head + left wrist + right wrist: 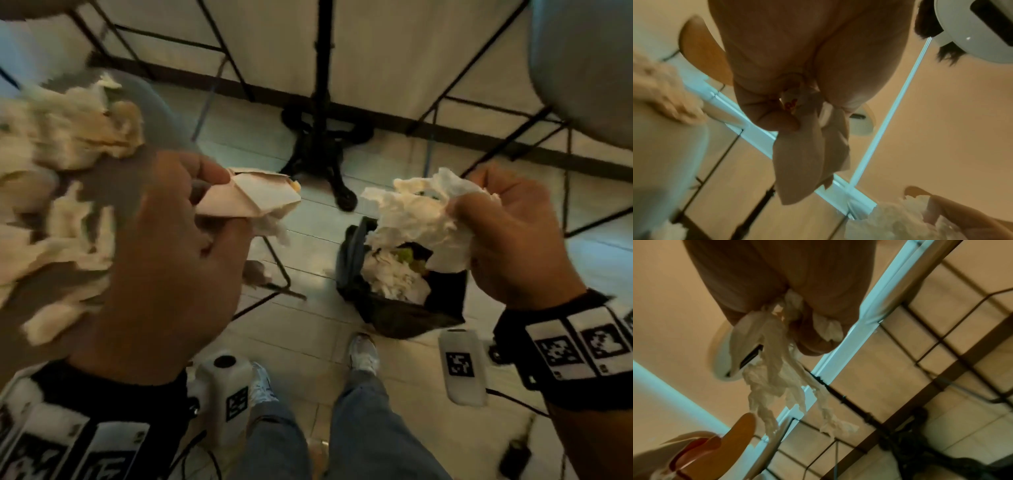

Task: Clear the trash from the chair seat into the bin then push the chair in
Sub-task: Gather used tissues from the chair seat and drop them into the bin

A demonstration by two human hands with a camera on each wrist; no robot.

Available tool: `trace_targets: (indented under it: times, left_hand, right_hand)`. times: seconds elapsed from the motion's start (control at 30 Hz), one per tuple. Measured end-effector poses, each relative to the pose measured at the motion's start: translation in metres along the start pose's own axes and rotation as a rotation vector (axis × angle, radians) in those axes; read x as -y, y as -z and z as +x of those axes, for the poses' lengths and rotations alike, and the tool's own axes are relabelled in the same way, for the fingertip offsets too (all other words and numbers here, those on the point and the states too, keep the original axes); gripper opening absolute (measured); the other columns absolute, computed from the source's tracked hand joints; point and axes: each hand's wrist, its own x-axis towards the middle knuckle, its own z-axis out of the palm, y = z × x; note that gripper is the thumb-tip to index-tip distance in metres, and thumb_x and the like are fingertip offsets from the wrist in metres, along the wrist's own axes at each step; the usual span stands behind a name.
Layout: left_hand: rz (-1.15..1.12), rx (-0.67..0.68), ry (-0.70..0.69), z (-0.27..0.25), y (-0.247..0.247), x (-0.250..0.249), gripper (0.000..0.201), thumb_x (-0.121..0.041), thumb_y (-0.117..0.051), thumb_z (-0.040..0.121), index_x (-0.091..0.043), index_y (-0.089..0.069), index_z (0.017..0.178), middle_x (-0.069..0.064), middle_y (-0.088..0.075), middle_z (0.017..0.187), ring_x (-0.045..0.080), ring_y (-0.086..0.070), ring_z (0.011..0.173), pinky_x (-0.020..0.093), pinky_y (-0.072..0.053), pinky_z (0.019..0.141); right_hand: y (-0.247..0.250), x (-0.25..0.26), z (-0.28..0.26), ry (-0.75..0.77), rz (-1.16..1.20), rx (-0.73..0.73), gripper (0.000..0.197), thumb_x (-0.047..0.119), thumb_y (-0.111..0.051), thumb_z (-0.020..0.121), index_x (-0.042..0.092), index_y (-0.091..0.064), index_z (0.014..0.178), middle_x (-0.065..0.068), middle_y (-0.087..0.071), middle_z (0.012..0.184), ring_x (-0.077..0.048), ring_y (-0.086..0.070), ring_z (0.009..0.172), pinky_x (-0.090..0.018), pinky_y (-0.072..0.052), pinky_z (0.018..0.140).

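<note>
From the head view, much of the chair seat (150,113) at the left is smeared by motion, and we can only make out pale crumpled napkins (68,126) heaped on it, cut off by the left edge. Our left hand (171,240) hovers just right of the seat, thumb and fingers pinching a folded paper wrapper (253,198). Our right hand (513,236) is raised at the right, fingers curled round a crumpled white tissue (421,209) that hangs directly above the black-lined bin (404,315). The bin stands on the floor, already holding white paper and something green we cannot identify.

The left wrist view shows what the head view hides: the wrapper (809,154) dangles below the pinching fingers (777,120), with red print too blurred to read.

The right wrist view shows the tissue (772,369) trailing in twisted strands from the closed right hand (797,308); the bin is out of frame here.
</note>
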Motion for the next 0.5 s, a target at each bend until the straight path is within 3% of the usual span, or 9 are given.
trace_targets:
  times: [0.07, 0.13, 0.17, 0.3, 0.4, 0.5]
  left_hand:
    - [-0.052, 0.088, 0.0, 0.008, -0.048, -0.006, 0.023, -0.018, -0.064, 0.098, -0.014, -0.051, 0.116, -0.006, -0.065, 0.095, -0.003, -0.071, 0.07, 0.014, -0.055, 0.049]
    - [-0.126, 0.181, 0.031, 0.017, -0.099, -0.003, 0.022, -0.018, -0.06, 0.1, -0.023, -0.045, 0.115, -0.001, -0.064, 0.102, 0.012, -0.075, 0.066, 0.035, -0.061, 0.048]
    - [-0.106, 0.223, 0.04, 0.021, -0.125, 0.003, 0.022, -0.02, -0.059, 0.1, -0.028, -0.043, 0.113, 0.0, -0.063, 0.106, 0.016, -0.075, 0.067, 0.04, -0.061, 0.049]
    - [-0.055, 0.418, 0.159, 0.037, -0.234, 0.035, 0.022, -0.021, -0.057, 0.1, -0.033, -0.043, 0.111, 0.005, -0.064, 0.108, 0.02, -0.075, 0.066, 0.04, -0.063, 0.053]
    - [0.072, 0.527, 0.232, 0.048, -0.31, 0.072, 0.022, -0.024, -0.054, 0.097, -0.036, -0.041, 0.111, 0.008, -0.068, 0.104, 0.018, -0.074, 0.067, 0.036, -0.062, 0.057]
    - [0.174, 0.575, 0.291, 0.055, -0.372, 0.113, 0.019, -0.023, -0.052, 0.097, -0.03, -0.043, 0.112, 0.003, -0.067, 0.09, 0.016, -0.067, 0.07, 0.029, -0.046, 0.055]
  right_hand:
    - [0.038, -0.032, 0.0, -0.076, 0.002, -0.066, 0.012, 0.032, -0.062, 0.072, 0.028, -0.059, 0.061, -0.001, -0.054, 0.063, -0.029, -0.052, 0.062, -0.044, -0.043, 0.057]
    - [0.07, -0.068, 0.0, -0.167, 0.012, -0.126, 0.013, 0.027, -0.062, 0.073, 0.026, -0.056, 0.062, 0.0, -0.053, 0.062, -0.026, -0.053, 0.059, -0.036, -0.045, 0.053]
    - [0.083, -0.089, 0.001, -0.214, 0.03, -0.153, 0.014, 0.023, -0.061, 0.074, 0.024, -0.053, 0.063, 0.0, -0.052, 0.06, -0.024, -0.052, 0.055, -0.031, -0.044, 0.049]
    - [0.109, -0.183, 0.013, -0.411, 0.0, -0.217, 0.013, 0.02, -0.06, 0.074, 0.021, -0.052, 0.064, 0.007, -0.05, 0.054, -0.014, -0.05, 0.046, -0.021, -0.039, 0.043]
    - [0.111, -0.263, 0.028, -0.545, -0.025, -0.254, 0.013, 0.027, -0.064, 0.07, 0.025, -0.053, 0.064, 0.003, -0.05, 0.058, -0.019, -0.051, 0.053, -0.029, -0.041, 0.051]
    - [0.105, -0.341, 0.045, -0.688, -0.074, -0.253, 0.018, 0.042, -0.063, 0.063, 0.026, -0.056, 0.061, -0.009, -0.056, 0.066, -0.032, -0.058, 0.061, -0.043, -0.047, 0.055]
